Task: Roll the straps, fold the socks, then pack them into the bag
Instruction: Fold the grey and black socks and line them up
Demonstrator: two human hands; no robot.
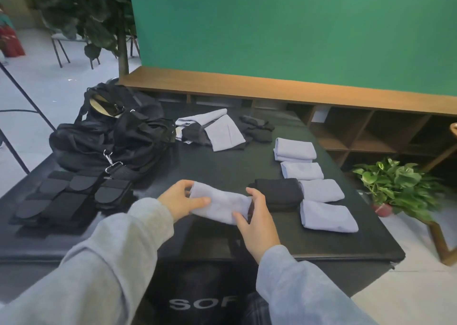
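A folded light-blue sock (218, 202) lies near the front of the black table (247, 166). My left hand (179, 198) grips its left end, thumb on top. My right hand (257, 222) pinches its right end. Just right of it sits a folded black sock (279, 191). Several folded light-blue socks (314, 171) stand in a column at the right. Unfolded blue and black socks (215, 132) lie in a heap at the back. The black bag (111, 129) sits open at the back left. Rolled black straps (66, 198) lie in front of it.
A metal clip (111, 162) on a bag strap lies between bag and rolled straps. A wooden shelf unit (358, 132) runs behind the table under a green backdrop. A potted plant (395, 186) stands off the table's right edge.
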